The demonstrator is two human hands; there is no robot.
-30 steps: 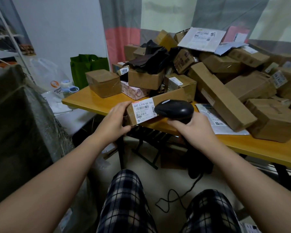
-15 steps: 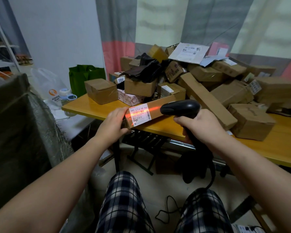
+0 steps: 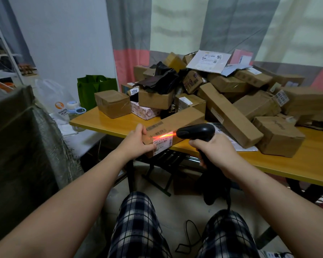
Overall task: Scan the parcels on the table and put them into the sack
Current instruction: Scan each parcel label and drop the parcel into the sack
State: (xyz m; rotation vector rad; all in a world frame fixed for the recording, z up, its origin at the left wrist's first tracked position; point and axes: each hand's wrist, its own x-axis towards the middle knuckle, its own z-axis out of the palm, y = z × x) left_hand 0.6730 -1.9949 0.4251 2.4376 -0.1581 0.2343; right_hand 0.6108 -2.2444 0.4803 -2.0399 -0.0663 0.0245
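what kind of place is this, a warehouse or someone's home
Probably a small home-run parcel sorting spot rather than a warehouse: a heap of labelled cardboard parcels on a wooden table, a handheld barcode scanner in use, and curtains behind.

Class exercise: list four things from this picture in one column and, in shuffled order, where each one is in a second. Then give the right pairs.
Things: 1 scanner; 2 red-lit parcel; 3 green bag; 4 white mailer.
Places: A on top of the pile; B gripped by the right hand; C past the table's far corner, by the wall; D held by the left hand.
Pairs: 1-B, 2-D, 3-C, 4-A.
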